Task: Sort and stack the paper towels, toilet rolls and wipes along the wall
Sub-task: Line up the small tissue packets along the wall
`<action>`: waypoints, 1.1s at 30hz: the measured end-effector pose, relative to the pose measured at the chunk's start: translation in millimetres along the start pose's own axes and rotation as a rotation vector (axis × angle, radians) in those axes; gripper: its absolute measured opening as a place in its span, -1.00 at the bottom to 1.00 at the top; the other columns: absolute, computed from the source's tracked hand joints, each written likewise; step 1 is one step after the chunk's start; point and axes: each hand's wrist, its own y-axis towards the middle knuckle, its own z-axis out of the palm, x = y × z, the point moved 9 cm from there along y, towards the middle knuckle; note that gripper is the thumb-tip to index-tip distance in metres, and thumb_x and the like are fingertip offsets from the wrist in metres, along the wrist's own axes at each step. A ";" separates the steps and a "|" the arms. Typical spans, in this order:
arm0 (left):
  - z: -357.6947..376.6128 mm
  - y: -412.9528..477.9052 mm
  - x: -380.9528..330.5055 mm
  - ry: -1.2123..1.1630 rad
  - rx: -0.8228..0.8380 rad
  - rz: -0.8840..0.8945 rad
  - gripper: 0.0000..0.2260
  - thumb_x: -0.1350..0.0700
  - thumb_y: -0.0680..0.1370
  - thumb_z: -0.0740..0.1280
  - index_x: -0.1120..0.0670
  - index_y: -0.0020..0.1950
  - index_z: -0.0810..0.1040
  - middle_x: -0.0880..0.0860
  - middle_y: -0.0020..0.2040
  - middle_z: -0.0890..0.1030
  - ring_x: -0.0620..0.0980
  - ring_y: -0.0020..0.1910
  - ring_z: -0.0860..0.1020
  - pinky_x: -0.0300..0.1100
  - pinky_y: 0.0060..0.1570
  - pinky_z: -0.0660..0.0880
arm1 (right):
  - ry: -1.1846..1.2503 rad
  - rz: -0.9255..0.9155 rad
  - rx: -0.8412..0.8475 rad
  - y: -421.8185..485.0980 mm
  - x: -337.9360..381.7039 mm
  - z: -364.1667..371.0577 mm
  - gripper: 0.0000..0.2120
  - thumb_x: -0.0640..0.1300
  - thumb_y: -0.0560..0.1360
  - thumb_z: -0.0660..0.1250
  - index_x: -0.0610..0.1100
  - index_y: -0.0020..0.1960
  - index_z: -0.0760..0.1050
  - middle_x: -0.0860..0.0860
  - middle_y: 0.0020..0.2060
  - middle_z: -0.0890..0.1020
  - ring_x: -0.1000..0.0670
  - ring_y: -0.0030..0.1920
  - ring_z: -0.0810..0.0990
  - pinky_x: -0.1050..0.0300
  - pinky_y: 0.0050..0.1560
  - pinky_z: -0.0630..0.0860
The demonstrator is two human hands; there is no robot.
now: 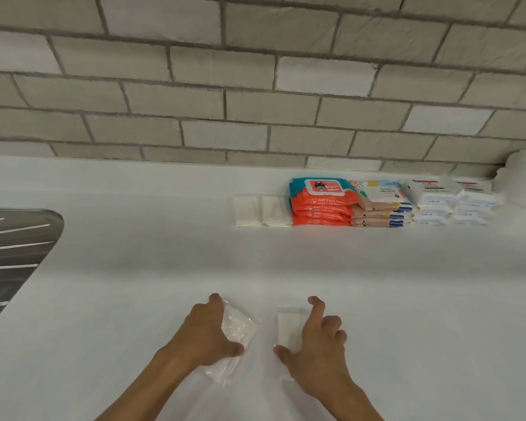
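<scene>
Small white tissue pack in loose clear film (240,325): lies tilted at the near edge of the white surface (134,268), under the left hand (208,326). Fingers curl over it, thumb on the near corner, so it's gripped.

Second small white pack in clear film (287,328): just beside it, apart, roughly square to the edge. Right hand (316,338) brackets it end to end, thumb near and index far, other fingers curled clear. Reads as a light pinch.

Handling, my guess: both are light and soft, and the film is slick and baggy. Grab the padded body across its short sides, not the loose film tails, or it'll slide out. Not fragile.

Destination looks like the two low stacks of matching white packs (260,211) at the far edge against the grey brick wall (255,101), the left end of the sorted row. Touching them on the right is the stack of orange-and-teal baby wipes (322,205), then beige patterned wipe packs (380,208), white-and-blue packs (450,208), and a white toilet roll (523,168) at the far right corner.

Room: wide bare stretch between the hands and the row, more along the wall left of the white stacks. Ribbed metal drainer (12,247) sits on the left edge, well apart. The only crowding is the wipes stack right beside the drop spot.
</scene>
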 end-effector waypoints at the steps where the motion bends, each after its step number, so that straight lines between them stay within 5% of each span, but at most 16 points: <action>1: 0.7 0.2 0.0 -0.010 -0.002 0.005 -0.22 -0.16 0.30 0.55 0.03 0.38 0.25 0.00 0.22 0.46 -0.03 0.07 0.52 -0.23 -0.02 0.52 | 0.018 0.006 -0.001 0.7 0.3 -1.0 -0.07 0.13 0.39 0.46 0.03 0.44 -0.16 -0.06 0.16 0.27 -0.07 0.07 0.31 0.10 0.17 0.37; 4: 0.5 -0.9 -1.8 -0.050 -0.018 0.029 -0.32 -0.13 0.38 0.51 0.00 0.39 0.28 -0.03 0.16 0.46 -0.05 0.04 0.50 -0.28 -0.07 0.45 | 0.084 0.039 0.005 3.3 -0.1 -3.9 -0.04 0.07 0.35 0.52 0.08 0.39 -0.18 -0.06 0.11 0.34 -0.07 0.03 0.32 0.05 0.17 0.44; 8: -4.8 -2.0 -5.3 -0.127 -0.053 0.073 -0.41 -0.04 0.51 0.41 0.00 0.47 0.26 -0.02 0.36 0.43 -0.02 0.21 0.50 -0.31 0.01 0.38 | 0.136 0.077 0.032 6.4 -1.4 -5.1 0.00 0.01 0.28 0.55 0.12 0.34 -0.19 -0.04 -0.02 0.47 -0.09 0.02 0.47 -0.03 0.14 0.50; 12: -6.9 3.8 1.2 -0.228 -0.040 0.096 -0.62 0.01 0.53 0.37 -0.03 0.32 0.40 -0.10 0.21 0.52 -0.12 0.03 0.53 -0.34 -0.14 0.40 | 0.191 0.096 0.082 8.2 -1.9 -2.0 -0.04 -0.04 0.24 0.53 0.14 0.30 -0.14 0.03 -0.20 0.53 -0.10 -0.07 0.59 -0.07 0.01 0.59; 16: -6.5 15.0 11.7 -0.489 0.030 0.084 -0.84 0.15 0.53 0.35 -0.05 0.08 0.56 -0.07 -0.05 0.68 -0.15 -0.10 0.65 -0.25 -0.10 0.55 | 0.211 0.081 0.075 13.1 -3.4 -6.2 -0.30 -0.02 0.38 0.46 0.01 0.40 0.18 0.07 0.07 0.58 -0.02 0.06 0.60 0.12 0.08 0.54; 19: -16.5 23.7 15.2 -0.632 0.043 0.066 -0.84 0.24 0.53 0.31 0.04 -0.01 0.63 0.01 -0.13 0.71 0.02 -0.10 0.68 -0.18 -0.11 0.53 | 0.213 0.068 0.057 22.8 1.7 -10.2 -0.48 0.00 0.48 0.35 -0.06 0.40 0.36 0.05 0.32 0.48 0.01 0.26 0.51 0.21 0.17 0.44; 24: -45.6 50.4 14.8 -0.801 0.027 0.070 -0.86 0.26 0.52 0.31 0.18 -0.03 0.67 0.18 -0.13 0.70 0.08 -0.18 0.66 -0.12 -0.12 0.49 | 0.373 -0.016 0.017 47.7 31.6 -27.5 -0.83 -0.14 0.48 0.31 0.02 0.05 0.52 0.11 -0.09 0.64 0.09 -0.11 0.62 0.23 -0.15 0.55; 27: -70.0 71.8 8.7 -0.828 -0.033 0.097 -0.70 0.07 0.38 0.39 0.28 -0.04 0.61 0.17 -0.22 0.61 0.05 -0.23 0.56 -0.12 -0.15 0.39 | 0.459 -0.054 -0.028 67.0 50.6 -41.4 -0.81 -0.19 0.47 0.33 0.02 0.04 0.52 0.10 -0.12 0.66 0.11 -0.14 0.64 0.33 -0.22 0.52; 30: -93.2 96.1 -1.8 -0.853 -0.102 0.106 -0.85 0.14 0.49 0.40 0.22 -0.06 0.65 0.22 -0.14 0.68 0.16 -0.17 0.62 -0.12 -0.19 0.42 | 0.497 -0.096 -0.087 94.1 69.5 -58.3 -0.75 -0.15 0.47 0.40 -0.01 0.13 0.48 0.09 -0.04 0.64 0.14 -0.13 0.60 0.43 -0.27 0.46; 33: -115.0 121.8 -13.9 -0.899 -0.153 0.127 -0.85 0.17 0.51 0.41 0.25 -0.03 0.64 0.29 0.00 0.66 0.30 0.05 0.62 0.09 0.02 0.57 | 0.542 -0.120 -0.142 120.3 88.7 -78.9 -0.67 -0.13 0.48 0.42 0.00 0.19 0.41 0.10 -0.03 0.59 0.12 -0.14 0.57 0.39 -0.20 0.49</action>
